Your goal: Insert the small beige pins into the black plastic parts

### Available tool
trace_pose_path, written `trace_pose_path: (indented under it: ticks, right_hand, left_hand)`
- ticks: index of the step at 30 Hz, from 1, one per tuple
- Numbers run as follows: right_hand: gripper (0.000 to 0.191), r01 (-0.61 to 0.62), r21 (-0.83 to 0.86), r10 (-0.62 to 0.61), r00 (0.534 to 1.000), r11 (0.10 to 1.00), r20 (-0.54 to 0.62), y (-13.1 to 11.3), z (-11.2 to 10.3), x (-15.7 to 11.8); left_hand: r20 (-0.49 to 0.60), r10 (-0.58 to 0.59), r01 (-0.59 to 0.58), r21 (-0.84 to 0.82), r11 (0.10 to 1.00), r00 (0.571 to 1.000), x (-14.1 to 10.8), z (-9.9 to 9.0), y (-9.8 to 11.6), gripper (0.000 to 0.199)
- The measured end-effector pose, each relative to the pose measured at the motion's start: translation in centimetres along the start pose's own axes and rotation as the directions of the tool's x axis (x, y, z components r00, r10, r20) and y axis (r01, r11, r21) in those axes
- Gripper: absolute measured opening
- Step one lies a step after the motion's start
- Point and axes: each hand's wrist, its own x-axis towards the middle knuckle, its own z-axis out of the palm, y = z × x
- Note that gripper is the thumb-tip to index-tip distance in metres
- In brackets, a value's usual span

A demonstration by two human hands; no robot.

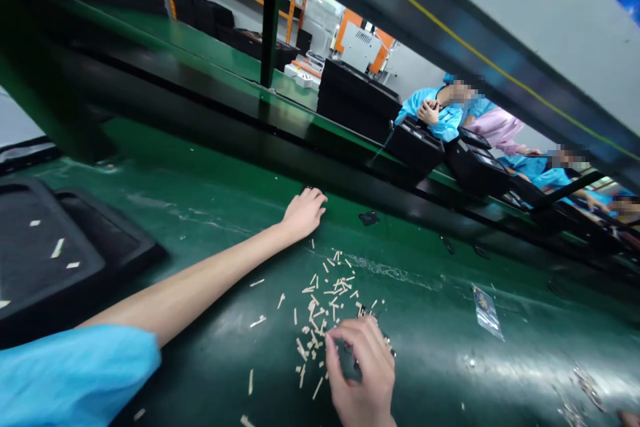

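Note:
My left hand (304, 213) reaches out to the far side of the green tabletop (225, 180). Its fingers bend down and together, and a small dark bit shows just beyond them; what they hold, if anything, is hidden. Close to me, my right hand (367, 367) is curled, thumb and forefinger tips meeting in a pinch. Anything between those tips is too small to name. Small dark parts (390, 345) show beside and under this hand. Scattered pale strips (315, 310) lie on the surface to its left and beyond it.
Black trays (50, 240) with a few pale scraps lie at left. A flat black piece (369, 218) and a clear plastic bag (487, 311) rest to the right. A dark rail (200, 127) runs along the back. Co-workers in blue sleeves (445, 117) sit beyond, near black bins (415, 147).

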Motion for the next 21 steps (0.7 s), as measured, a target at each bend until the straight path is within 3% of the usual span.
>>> trace_pose_path:
  ticks: [5,8,11,14,17,20,21]
  right_hand:
    - [0.015,-0.004,0.003,0.004,0.998,1.000,-0.066,0.7,1.0,-0.4]
    - [0.016,0.012,0.011,-0.011,0.996,1.000,-0.085,1.0,1.6,-0.7]
    - [0.015,0.001,0.027,0.001,0.996,1.000,-0.090,0.8,1.6,-0.7]
    - [0.013,-0.079,0.059,0.083,0.993,0.995,-0.082,0.3,1.1,-0.5]
    - [0.011,-0.308,0.116,0.313,0.949,0.944,-0.032,0.0,0.6,-0.1]
    - [0.010,-0.587,0.316,0.599,0.798,0.745,0.071,0.3,0.7,0.1]
    - [0.011,-0.642,0.405,0.664,0.740,0.652,0.104,0.5,0.8,0.2]
  left_hand:
    - [-0.031,-0.121,0.123,0.077,0.989,0.992,6.2,1.6,-2.4,0.026]
    - [0.019,-0.157,0.156,0.047,0.987,0.987,7.4,1.5,-3.7,0.023]
    - [0.041,-0.174,0.175,-0.048,0.983,0.984,6.9,0.6,-4.0,0.017]
    - [0.030,-0.154,0.157,-0.203,0.967,0.988,4.3,-0.4,-2.6,0.015]
    - [0.072,-0.111,0.130,-0.385,0.914,0.991,-0.6,-1.1,0.1,0.016]
    - [0.189,-0.059,0.156,-0.554,0.818,0.980,-6.6,-1.5,2.7,0.016]
    - [0.276,-0.063,0.246,-0.702,0.669,0.959,-8.5,-1.6,3.3,0.020]
